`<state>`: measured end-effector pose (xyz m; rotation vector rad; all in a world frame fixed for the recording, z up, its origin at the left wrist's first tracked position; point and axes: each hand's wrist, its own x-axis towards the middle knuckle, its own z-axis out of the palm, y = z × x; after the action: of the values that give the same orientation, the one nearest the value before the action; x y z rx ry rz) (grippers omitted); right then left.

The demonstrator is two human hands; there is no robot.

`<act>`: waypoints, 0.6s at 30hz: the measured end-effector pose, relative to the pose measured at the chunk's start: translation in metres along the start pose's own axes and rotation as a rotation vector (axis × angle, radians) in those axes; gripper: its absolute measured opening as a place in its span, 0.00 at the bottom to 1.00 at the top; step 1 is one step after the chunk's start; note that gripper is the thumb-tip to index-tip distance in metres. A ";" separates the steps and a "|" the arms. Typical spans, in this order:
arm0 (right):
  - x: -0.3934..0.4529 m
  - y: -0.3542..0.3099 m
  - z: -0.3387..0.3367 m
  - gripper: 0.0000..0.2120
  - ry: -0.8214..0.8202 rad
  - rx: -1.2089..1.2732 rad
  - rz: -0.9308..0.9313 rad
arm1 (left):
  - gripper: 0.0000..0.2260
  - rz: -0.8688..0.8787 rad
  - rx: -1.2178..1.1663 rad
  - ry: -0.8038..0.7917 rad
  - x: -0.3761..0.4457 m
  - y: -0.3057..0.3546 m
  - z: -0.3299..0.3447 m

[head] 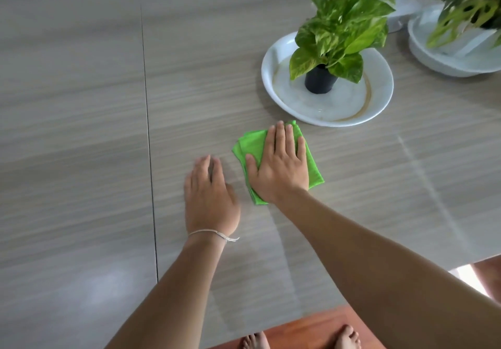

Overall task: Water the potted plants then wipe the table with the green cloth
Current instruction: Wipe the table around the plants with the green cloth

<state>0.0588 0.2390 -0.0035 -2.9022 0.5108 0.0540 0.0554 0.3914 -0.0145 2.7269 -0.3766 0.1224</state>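
A folded green cloth (314,169) lies on the grey wood-grain table (81,131), just in front of the nearer plant. My right hand (279,164) presses flat on top of it, fingers together and pointing away from me. My left hand (208,196) rests palm-down on the bare table to the left of the cloth, holding nothing. A leafy potted plant in a black pot (320,80) stands in a white dish (379,96) holding a little water. A second potted plant (466,7) sits in another white dish (447,64) at the far right.
A thin seam (149,145) runs front to back through the table left of my hands. Wet streaks (423,175) show on the table to the right. The table's front edge (298,319) lies near me, with reddish floor and bare feet below.
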 end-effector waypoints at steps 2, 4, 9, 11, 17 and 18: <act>0.005 -0.004 0.003 0.41 0.010 0.017 0.013 | 0.27 -0.009 0.015 -0.023 0.001 0.001 -0.002; 0.005 -0.004 0.004 0.41 0.022 0.026 0.014 | 0.27 -0.015 0.024 -0.043 0.001 0.001 -0.003; -0.018 -0.005 0.009 0.41 0.041 0.039 0.027 | 0.27 0.001 0.019 -0.062 0.002 0.004 -0.008; -0.042 -0.006 0.011 0.42 0.058 0.053 0.021 | 0.28 0.000 0.020 -0.061 0.002 0.005 -0.010; -0.125 -0.010 0.013 0.40 0.059 0.053 -0.005 | 0.28 -0.002 0.013 -0.059 0.002 0.001 -0.011; -0.132 -0.011 0.013 0.40 0.047 0.052 0.002 | 0.28 -0.013 -0.001 -0.073 0.001 0.001 -0.011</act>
<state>-0.0617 0.2956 -0.0055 -2.8583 0.5147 -0.0275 0.0561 0.3947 -0.0036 2.7383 -0.3797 0.0193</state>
